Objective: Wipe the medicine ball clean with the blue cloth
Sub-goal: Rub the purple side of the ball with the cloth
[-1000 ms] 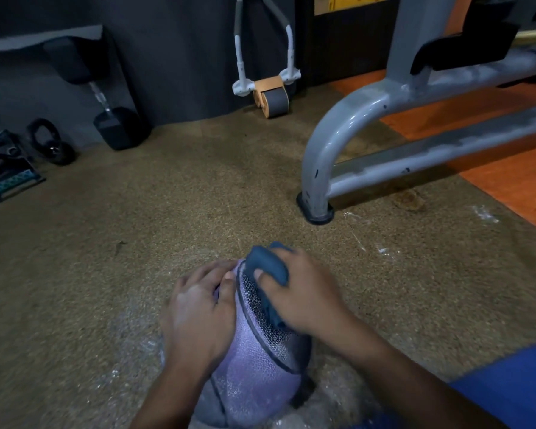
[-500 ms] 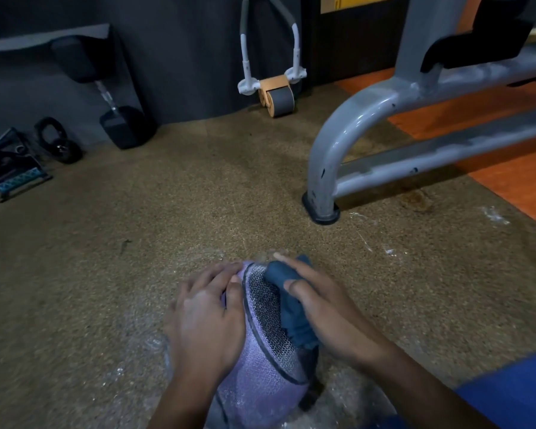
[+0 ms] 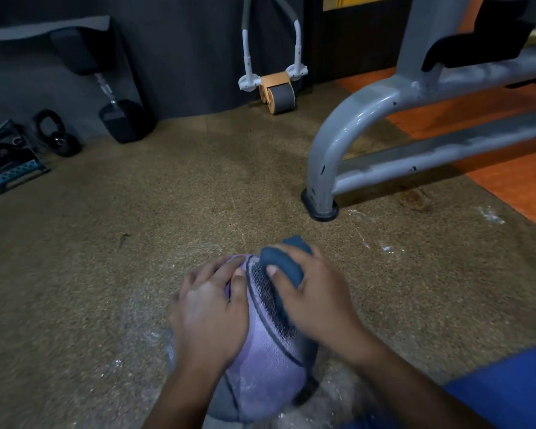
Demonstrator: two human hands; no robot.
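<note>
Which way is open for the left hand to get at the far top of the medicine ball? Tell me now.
Probably yes: the left hand already rests on the medicine ball, and its fingers lie close to the far top. Only the right hand, holding the blue cloth, crowds that spot from the right.

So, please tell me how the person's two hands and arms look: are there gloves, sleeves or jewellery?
Both the left hand and the right hand are bare, with no gloves, rings or watch in view. The forearms are uncovered to the frame edge, so no sleeves show. Fingernails look short and unpainted.

Left hand (image 3: 209, 314) flat, fingers (image 3: 212, 269) spread and straight — right hand (image 3: 317, 300) curled, knuckles up, both forearms extended forward.
</note>
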